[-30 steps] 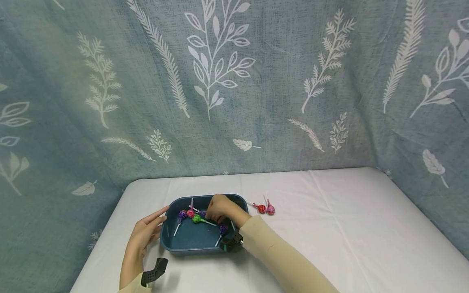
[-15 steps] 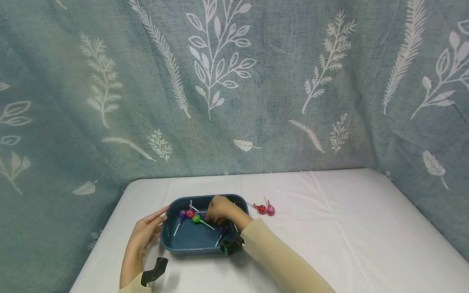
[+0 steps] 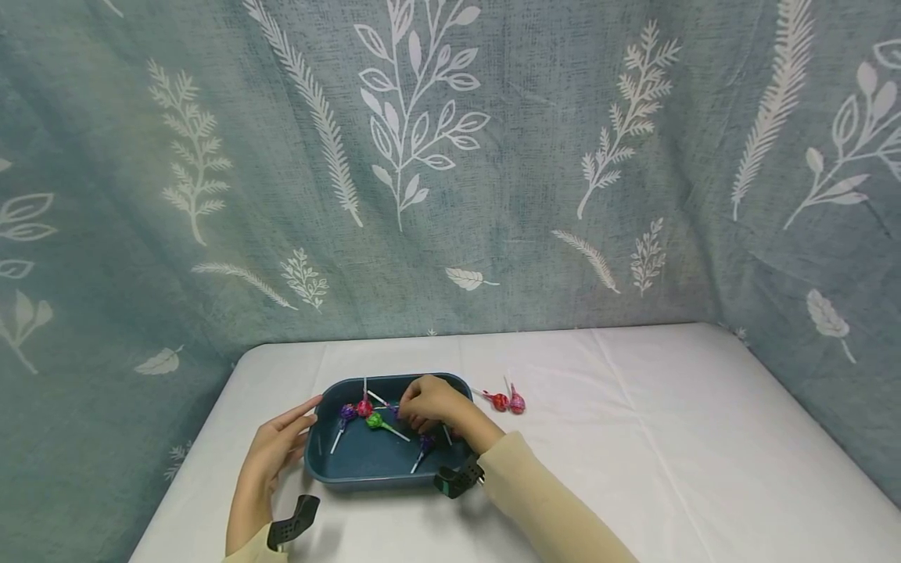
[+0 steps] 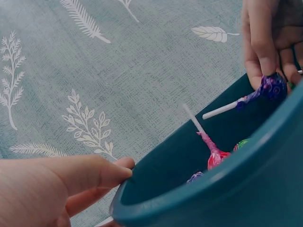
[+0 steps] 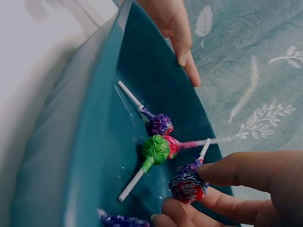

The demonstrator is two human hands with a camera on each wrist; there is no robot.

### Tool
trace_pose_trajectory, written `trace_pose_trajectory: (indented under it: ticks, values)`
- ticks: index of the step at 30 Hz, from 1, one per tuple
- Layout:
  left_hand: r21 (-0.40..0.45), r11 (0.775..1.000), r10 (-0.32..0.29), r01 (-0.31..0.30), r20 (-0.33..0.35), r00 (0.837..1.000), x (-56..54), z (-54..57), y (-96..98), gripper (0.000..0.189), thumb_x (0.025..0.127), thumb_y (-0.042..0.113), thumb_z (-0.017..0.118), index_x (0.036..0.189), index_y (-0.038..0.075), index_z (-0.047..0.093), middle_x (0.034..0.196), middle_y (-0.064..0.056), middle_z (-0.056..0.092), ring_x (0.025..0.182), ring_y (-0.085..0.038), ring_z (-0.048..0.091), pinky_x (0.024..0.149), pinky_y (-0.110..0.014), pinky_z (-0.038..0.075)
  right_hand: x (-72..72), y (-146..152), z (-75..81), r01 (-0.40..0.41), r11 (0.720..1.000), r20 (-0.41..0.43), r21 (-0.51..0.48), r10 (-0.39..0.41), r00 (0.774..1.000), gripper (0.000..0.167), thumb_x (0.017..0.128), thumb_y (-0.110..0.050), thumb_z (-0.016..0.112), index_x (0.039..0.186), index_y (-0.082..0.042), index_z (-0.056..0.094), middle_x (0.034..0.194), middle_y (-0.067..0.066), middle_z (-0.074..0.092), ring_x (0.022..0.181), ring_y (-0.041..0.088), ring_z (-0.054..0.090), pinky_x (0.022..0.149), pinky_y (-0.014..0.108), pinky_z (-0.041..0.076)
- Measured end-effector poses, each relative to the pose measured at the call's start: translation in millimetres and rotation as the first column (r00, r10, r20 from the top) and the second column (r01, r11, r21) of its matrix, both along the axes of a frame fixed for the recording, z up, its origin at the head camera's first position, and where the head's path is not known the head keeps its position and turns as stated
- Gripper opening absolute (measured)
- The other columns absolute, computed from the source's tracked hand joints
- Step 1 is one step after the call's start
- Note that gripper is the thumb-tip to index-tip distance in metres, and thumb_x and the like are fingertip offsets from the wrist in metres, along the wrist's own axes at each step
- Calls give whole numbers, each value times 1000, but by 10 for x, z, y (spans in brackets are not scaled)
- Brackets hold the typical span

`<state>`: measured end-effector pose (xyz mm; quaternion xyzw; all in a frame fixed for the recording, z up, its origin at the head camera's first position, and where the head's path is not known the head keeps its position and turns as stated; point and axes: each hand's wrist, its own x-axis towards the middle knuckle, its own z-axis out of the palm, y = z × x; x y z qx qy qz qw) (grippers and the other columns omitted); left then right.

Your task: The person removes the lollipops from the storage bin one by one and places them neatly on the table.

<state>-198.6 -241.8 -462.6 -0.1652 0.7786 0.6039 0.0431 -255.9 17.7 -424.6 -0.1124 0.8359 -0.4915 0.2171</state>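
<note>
My right hand (image 3: 432, 400) is inside a dark teal bin (image 3: 380, 482). Between thumb and fingers it pinches a purple-wrapped lollipop (image 5: 188, 187) by its wrapped head, as the right wrist view shows; the white stick sticks out free. Near it in the bin lie a green lollipop (image 3: 375, 421), a pink-red lollipop (image 3: 364, 408), a purple lollipop (image 3: 348, 412) and a second purple one (image 3: 426, 443) closer to the front. My left hand (image 3: 278, 446) rests its fairly straight fingers against the bin's left end, at the rim. The right forearm hides part of the bin's right side.
To the right of the bin, on the white tablecloth (image 3: 598, 461), lie a red lollipop (image 3: 500, 402) and a pink lollipop (image 3: 517, 403) side by side. A green-blue curtain (image 3: 535, 156) with white leaf prints hangs behind the table and along both sides.
My right wrist and forearm have shifted slightly to the right, the fingers staying on the purple lollipop. The green lollipop's stick has swung a little towards the front. My left hand keeps its place.
</note>
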Motion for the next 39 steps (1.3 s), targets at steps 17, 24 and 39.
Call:
trace_pose_trajectory:
  ticks: [17, 24, 39]
  values:
    - [-11, 1000, -3, 3, 15, 1000, -2, 1, 0, 47, 94, 31, 59, 139, 20, 54, 148, -15, 41, 124, -34, 52, 91, -39, 48, 168, 376, 162, 14, 986, -34, -164, -20, 999, 16, 88, -10, 68, 97, 3, 65, 83, 13, 66, 75, 28, 67, 68, 44, 56]
    - [-22, 1000, -7, 7, 17, 1000, 1, -3, -2, 47, 94, 31, 59, 140, 20, 54, 148, -16, 41, 124, -35, 52, 89, -38, 49, 237, 518, 170, 82, 983, -40, -163, -90, 995, 17, 91, -14, 66, 99, 1, 65, 87, 17, 68, 73, 25, 66, 69, 43, 56]
    - [-8, 1000, 3, -2, 18, 1000, -10, -15, -15, 47, 94, 30, 60, 139, 19, 55, 147, -17, 41, 123, -35, 52, 85, -34, 51, 376, 729, 175, 186, 947, -58, -264, -208, 976, 24, 92, -14, 65, 106, 5, 63, 93, 18, 68, 80, 31, 67, 71, 41, 56]
